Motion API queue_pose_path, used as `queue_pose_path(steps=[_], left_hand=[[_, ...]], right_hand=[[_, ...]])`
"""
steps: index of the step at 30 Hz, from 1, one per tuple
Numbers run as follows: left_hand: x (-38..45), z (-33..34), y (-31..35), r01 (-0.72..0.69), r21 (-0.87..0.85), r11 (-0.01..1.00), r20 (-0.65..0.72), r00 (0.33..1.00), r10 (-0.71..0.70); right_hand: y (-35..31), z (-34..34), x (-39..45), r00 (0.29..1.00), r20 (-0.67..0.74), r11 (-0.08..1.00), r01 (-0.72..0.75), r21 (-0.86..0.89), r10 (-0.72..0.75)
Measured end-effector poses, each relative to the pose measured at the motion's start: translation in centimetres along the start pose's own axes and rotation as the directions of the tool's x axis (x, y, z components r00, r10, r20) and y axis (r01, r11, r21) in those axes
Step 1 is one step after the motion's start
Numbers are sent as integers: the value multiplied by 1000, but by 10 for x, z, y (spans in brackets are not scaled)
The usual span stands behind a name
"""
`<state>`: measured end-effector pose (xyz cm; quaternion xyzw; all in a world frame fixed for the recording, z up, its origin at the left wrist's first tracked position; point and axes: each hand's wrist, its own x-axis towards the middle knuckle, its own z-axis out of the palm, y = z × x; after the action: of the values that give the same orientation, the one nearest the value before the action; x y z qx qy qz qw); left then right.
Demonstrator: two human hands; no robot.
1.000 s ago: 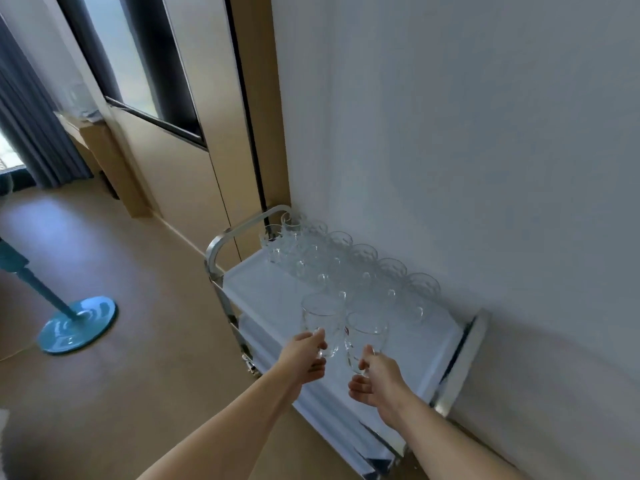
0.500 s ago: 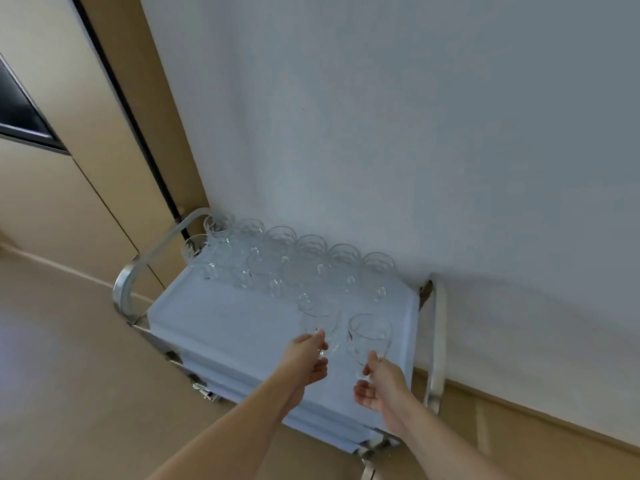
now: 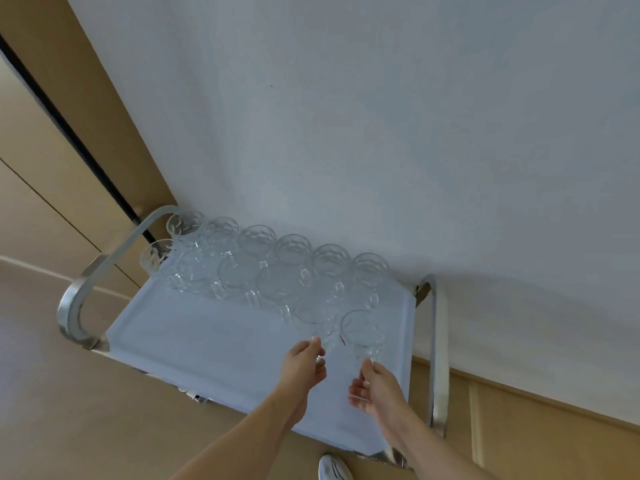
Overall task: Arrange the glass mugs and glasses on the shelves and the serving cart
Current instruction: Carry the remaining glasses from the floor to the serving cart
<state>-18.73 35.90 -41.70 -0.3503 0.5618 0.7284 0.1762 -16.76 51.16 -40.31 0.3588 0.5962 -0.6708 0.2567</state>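
- Against the white wall (image 3: 381, 133): serving cart (image 3: 214, 341), pale top, curved metal handles at its left and right ends.
- Along the cart's far edge: row of glass mugs (image 3: 292, 249), six rims visible, packed side by side. Second row just in front, staggered, touching or nearly so; exact contact not resolvable through the clear glass.
- One further mug (image 3: 154, 254) at the far left corner, by the left handle.
- Left hand (image 3: 303, 363): fingers curled round the handle of a mug (image 3: 313, 311), which sits at the right end of the second row; whether its base rests on the top is unclear.
- Right hand (image 3: 375, 389): pinches the handle of another mug (image 3: 362, 329), upright, near the cart's right edge, just beside the left-hand mug.
- Near edge of cart: white shoe (image 3: 332, 467) on the tan floor (image 3: 69, 410).
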Motion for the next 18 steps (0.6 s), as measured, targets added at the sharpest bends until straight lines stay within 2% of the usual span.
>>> queue_pose_path(steps=[6, 9, 12, 18], left_hand=[[15, 8, -9, 15, -76, 997, 1, 1000, -15], [24, 15, -10, 6, -12, 1000, -17, 1000, -6], [33, 20, -13, 4, 67, 998, -33, 999, -2], [47, 33, -10, 95, 134, 986, -60, 994, -88]], right_hand=[[2, -9, 19, 998, 55, 996, 37, -78, -33], [-2, -12, 30, 997, 62, 989, 45, -139, -37], [-8, -15, 39, 999, 43, 991, 35, -130, -30], [-11, -23, 58, 999, -22, 992, 41, -117, -44]])
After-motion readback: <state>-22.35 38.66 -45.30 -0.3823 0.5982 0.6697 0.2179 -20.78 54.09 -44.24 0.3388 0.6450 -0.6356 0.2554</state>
